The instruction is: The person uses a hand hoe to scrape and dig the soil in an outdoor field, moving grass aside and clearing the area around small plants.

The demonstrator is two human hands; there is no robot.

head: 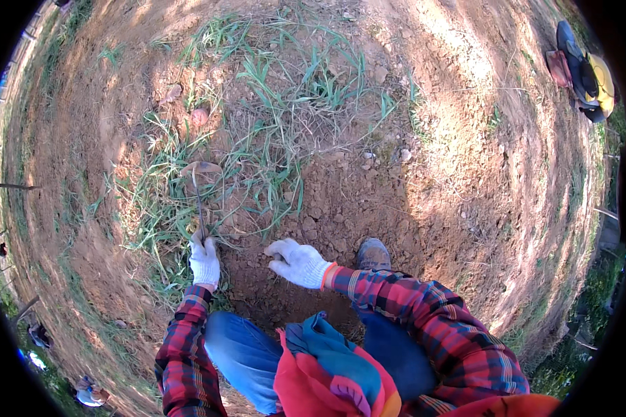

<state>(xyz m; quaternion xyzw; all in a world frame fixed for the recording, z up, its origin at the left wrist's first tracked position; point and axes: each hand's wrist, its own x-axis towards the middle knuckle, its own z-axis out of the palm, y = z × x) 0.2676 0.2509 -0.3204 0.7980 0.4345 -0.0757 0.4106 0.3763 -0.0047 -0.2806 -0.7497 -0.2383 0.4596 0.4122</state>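
Observation:
My left hand (205, 262), in a white knit glove, grips a small hand hoe (200, 203). Its thin metal shank points away from me, and its broad, soil-coloured blade (202, 167) lies among green grass (161, 208). To the right, my right hand (298, 262) wears a white glove with an orange cuff. It hovers over loose brown soil (339, 219), fingers bent and thumb apart, with nothing visible between them. The hoe's handle is hidden inside my left glove.
Pulled-looking grass (287, 104) lies scattered ahead, near a reddish round object (199, 117) and a pale stone (406, 155). My shoe (373, 254) stands beyond my right forearm. A colourful cloth (339, 365) hangs before my knees. Another person (587, 75) is at the far right.

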